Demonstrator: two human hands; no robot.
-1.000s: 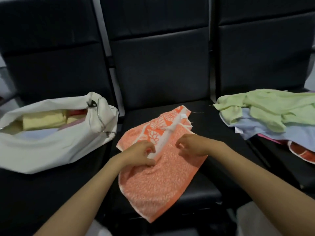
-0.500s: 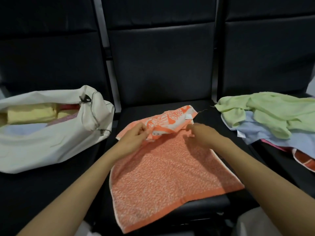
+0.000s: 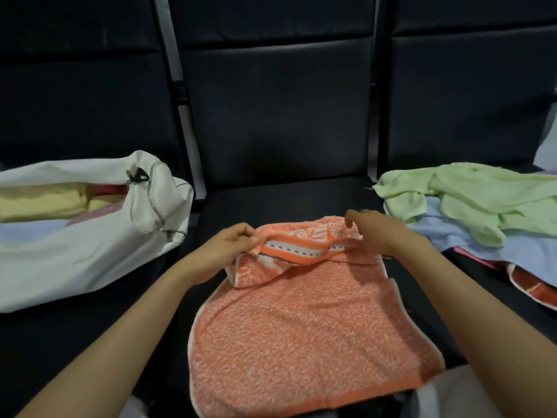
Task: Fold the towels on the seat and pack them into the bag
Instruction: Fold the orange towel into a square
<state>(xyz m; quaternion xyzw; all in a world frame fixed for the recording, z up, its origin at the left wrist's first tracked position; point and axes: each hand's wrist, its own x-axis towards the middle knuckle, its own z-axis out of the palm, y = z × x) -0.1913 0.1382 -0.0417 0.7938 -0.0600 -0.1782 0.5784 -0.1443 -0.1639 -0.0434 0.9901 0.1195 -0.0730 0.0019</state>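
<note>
On seat (image 3: 286, 194) — 1 orange towel (image 3: 301, 327) | 2 hands, left (image 3: 229, 248), right (image 3: 382, 233), pinching edge | 1 bag (image 3: 90, 251)

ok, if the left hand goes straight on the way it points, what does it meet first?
The orange towel: the left hand pinches its raised far edge, which lies right ahead. Past that, bare seat, then probably the backrest; depth is unclear.

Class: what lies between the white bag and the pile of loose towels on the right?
In the head view, the orange towel lies there on the middle seat, with the left hand and right hand pinching its far edge.
</note>
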